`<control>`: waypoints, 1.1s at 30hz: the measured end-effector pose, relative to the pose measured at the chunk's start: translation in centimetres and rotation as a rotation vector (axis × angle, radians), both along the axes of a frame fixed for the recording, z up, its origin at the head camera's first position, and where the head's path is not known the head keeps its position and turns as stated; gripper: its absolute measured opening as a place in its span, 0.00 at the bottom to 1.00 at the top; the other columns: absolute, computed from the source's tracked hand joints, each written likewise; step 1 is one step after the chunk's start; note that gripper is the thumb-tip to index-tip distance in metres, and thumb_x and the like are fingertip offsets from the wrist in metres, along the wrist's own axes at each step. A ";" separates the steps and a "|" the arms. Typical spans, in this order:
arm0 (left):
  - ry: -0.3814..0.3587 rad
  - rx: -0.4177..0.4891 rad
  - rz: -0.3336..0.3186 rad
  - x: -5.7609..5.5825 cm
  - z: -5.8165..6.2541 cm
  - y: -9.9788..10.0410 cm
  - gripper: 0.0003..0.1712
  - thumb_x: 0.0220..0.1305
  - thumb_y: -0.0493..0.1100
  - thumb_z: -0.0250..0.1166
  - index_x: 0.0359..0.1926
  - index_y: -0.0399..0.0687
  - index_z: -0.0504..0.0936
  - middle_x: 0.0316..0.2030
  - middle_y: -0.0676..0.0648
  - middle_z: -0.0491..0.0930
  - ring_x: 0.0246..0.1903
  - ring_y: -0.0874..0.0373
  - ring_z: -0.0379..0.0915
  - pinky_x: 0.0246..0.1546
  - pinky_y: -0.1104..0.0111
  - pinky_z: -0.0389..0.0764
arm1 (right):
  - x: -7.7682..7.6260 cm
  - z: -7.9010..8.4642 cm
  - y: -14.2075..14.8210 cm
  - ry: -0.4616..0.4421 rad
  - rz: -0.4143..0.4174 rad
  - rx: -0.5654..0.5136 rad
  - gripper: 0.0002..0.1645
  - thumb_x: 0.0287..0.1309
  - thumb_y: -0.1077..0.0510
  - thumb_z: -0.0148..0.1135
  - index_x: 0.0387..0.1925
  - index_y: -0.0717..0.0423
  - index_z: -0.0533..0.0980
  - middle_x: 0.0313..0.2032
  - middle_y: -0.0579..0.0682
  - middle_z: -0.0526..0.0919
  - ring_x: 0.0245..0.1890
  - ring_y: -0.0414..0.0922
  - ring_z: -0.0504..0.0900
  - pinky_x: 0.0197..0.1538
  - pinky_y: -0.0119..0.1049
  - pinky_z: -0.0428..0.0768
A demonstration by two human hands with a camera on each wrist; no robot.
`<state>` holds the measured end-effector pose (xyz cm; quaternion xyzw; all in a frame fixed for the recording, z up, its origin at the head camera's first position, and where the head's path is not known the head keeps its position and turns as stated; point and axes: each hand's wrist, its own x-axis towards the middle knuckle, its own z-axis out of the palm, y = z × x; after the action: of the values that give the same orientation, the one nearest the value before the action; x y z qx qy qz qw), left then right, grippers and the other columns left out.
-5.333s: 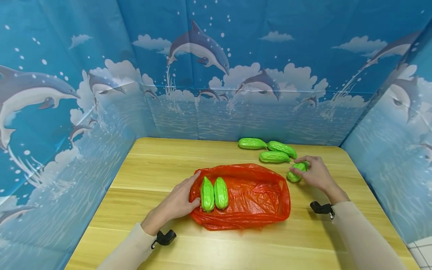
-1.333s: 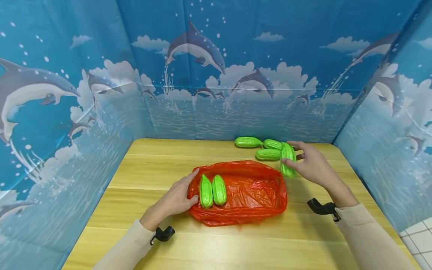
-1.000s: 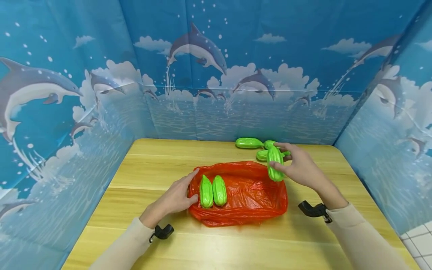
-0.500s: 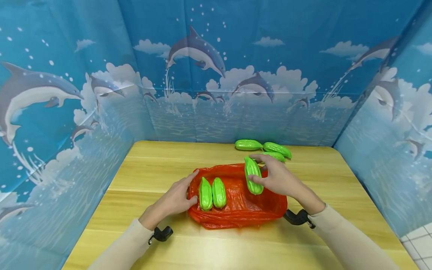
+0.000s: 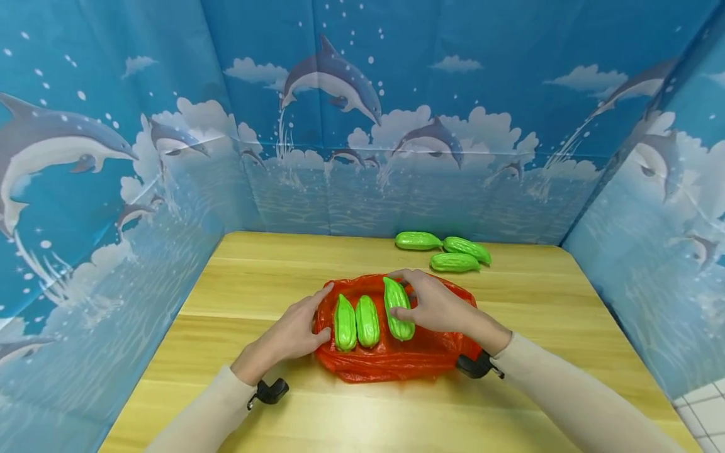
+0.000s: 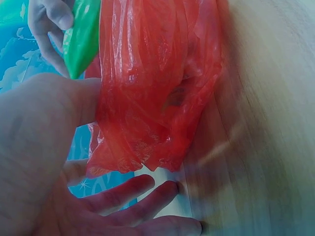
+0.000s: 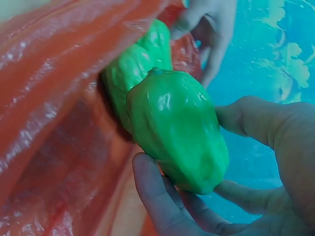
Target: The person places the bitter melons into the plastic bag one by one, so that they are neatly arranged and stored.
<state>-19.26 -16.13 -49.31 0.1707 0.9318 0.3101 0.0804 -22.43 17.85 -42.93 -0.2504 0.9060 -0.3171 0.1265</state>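
Observation:
My right hand (image 5: 436,305) holds a bright green, ridged bitter melon (image 5: 399,311) over the middle of an open red plastic bag (image 5: 391,371). The right wrist view has this melon (image 7: 179,128) end-on, the thumb on one side and fingers curled on the other. Two more bitter melons, the left one (image 5: 345,324) and its neighbour (image 5: 367,321), lie side by side in the bag's left part. My left hand (image 5: 291,330) rests at the bag's left end. In the left wrist view its thumb touches the bag (image 6: 147,98), while the other fingers spread loosely past its edge.
Three bitter melons lie near the back of the wooden table (image 5: 272,264): one at the left (image 5: 418,240), one at the right (image 5: 467,249) and one in front (image 5: 455,262). A blue dolphin-print curtain (image 5: 351,189) surrounds the table's back and sides.
My right hand took a bitter melon from beside the back group and carried it left over the bag, turning it lengthwise front to back. The left hand has stayed at the bag's end.

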 end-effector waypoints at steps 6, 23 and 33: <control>-0.003 -0.002 0.009 0.1 0.0 -0.2 0.57 0.75 0.42 0.74 0.97 0.54 0.55 0.85 0.34 0.74 0.82 0.32 0.74 0.82 0.37 0.78 | -0.3 -0.9 -1.0 -0.016 0.001 0.051 0.46 0.78 0.46 0.78 0.87 0.54 0.71 0.75 0.61 0.82 0.69 0.59 0.85 0.66 0.60 0.88; -0.013 -0.013 0.000 0.0 0.3 -0.3 0.57 0.74 0.43 0.72 0.97 0.54 0.56 0.83 0.33 0.75 0.81 0.31 0.75 0.82 0.37 0.79 | 0.2 -2.2 -1.6 -0.079 -0.038 0.061 0.46 0.75 0.49 0.80 0.85 0.59 0.71 0.69 0.65 0.82 0.53 0.51 0.91 0.55 0.47 0.94; -0.011 -0.001 -0.014 0.0 0.1 -0.3 0.56 0.74 0.43 0.73 0.96 0.52 0.57 0.82 0.33 0.76 0.80 0.34 0.77 0.82 0.39 0.80 | 0.7 -2.2 -0.8 -0.026 -0.039 0.067 0.43 0.76 0.49 0.80 0.82 0.58 0.74 0.68 0.64 0.82 0.56 0.54 0.91 0.57 0.51 0.94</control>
<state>-19.26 -16.41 -49.19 0.1755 0.9303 0.3100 0.0878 -21.75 17.06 -45.11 -0.2241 0.9191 -0.2922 0.1401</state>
